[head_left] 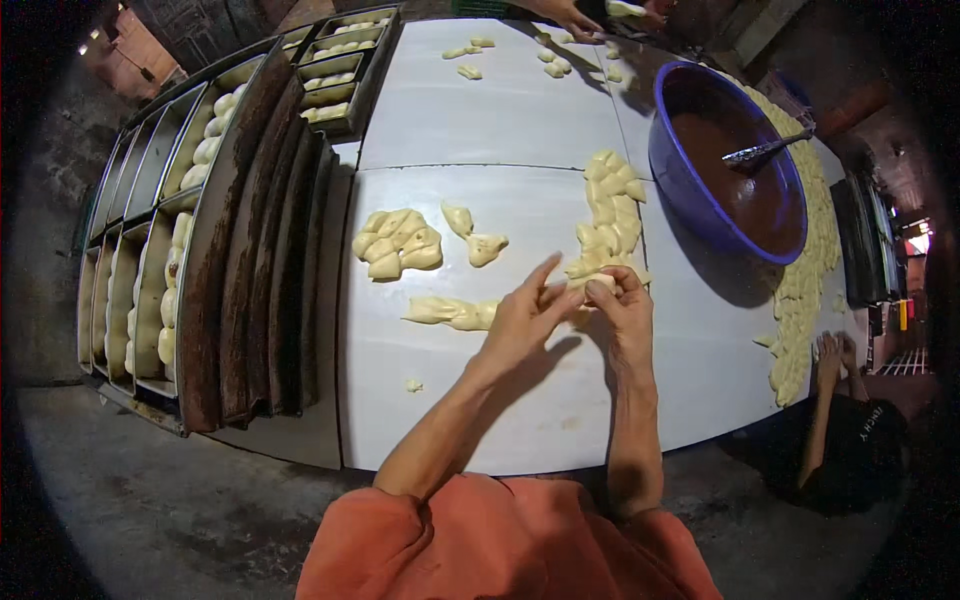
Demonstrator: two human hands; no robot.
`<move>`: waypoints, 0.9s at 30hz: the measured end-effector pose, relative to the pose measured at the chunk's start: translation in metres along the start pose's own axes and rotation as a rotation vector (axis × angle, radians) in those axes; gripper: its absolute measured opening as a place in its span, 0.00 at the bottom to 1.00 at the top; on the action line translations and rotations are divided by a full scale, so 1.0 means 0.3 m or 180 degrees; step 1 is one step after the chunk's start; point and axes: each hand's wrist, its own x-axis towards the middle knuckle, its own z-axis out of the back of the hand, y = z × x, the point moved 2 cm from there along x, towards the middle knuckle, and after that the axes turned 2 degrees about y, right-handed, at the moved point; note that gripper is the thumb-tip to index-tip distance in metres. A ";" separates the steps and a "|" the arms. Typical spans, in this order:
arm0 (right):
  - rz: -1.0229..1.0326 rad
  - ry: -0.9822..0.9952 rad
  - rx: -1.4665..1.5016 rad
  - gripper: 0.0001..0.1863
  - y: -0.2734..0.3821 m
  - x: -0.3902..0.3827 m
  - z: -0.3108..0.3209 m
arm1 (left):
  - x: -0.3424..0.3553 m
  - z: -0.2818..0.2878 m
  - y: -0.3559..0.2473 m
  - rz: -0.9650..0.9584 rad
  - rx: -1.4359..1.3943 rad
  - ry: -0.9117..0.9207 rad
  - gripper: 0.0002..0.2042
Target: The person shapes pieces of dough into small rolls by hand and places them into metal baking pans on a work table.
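Over the white table [460, 400] my right hand [628, 315] pinches a small piece of pale dough [592, 284] between thumb and fingers. My left hand [520, 318] is beside it with fingers apart, the tips close to that dough; whether they touch it I cannot tell. Just beyond my hands lies a long strip of dough pieces [610, 210]. A flattened length of dough [445, 312] runs partly behind my left hand. Farther left are a cluster of dough pieces [397, 243] and a loose, twisted piece [485, 247].
A purple bowl [672, 180] of brown filling, with a metal utensil [765, 150], stands at right. Behind it spreads a band of dough pieces [805, 300]. Metal pans [145, 170], some holding dough balls, line the left. Other people's hands [570, 15] [832, 360] are at the far and right edges.
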 end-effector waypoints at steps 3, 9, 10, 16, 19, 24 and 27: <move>0.0018 -0.0027 0.0201 0.15 0.051 -0.036 -0.027 | 0.014 -0.071 -0.070 -0.0845 0.1073 -0.0170 0.36; 0.0082 0.0373 0.1720 0.15 0.083 -0.037 0.018 | 0.067 -0.224 0.021 -0.2046 0.0969 0.0143 0.38; 0.0120 0.0343 0.1710 0.15 0.090 -0.031 0.037 | 0.073 -0.243 0.037 -0.1881 0.0893 0.0094 0.39; -0.0016 0.0787 0.1917 0.18 0.144 0.040 0.169 | 0.104 -0.301 0.102 -0.0978 -0.0095 0.0369 0.40; 0.0623 0.0114 0.0863 0.15 0.313 0.135 0.314 | 0.085 -0.276 0.047 -0.0810 0.0002 0.0218 0.34; 0.0852 -0.0338 -0.1382 0.12 0.568 0.397 0.585 | 0.044 -0.162 0.045 0.0410 -0.0373 -0.0355 0.20; 0.0399 0.0019 -0.3430 0.14 0.542 0.566 0.661 | 0.039 -0.113 0.036 0.0221 0.0205 -0.0470 0.19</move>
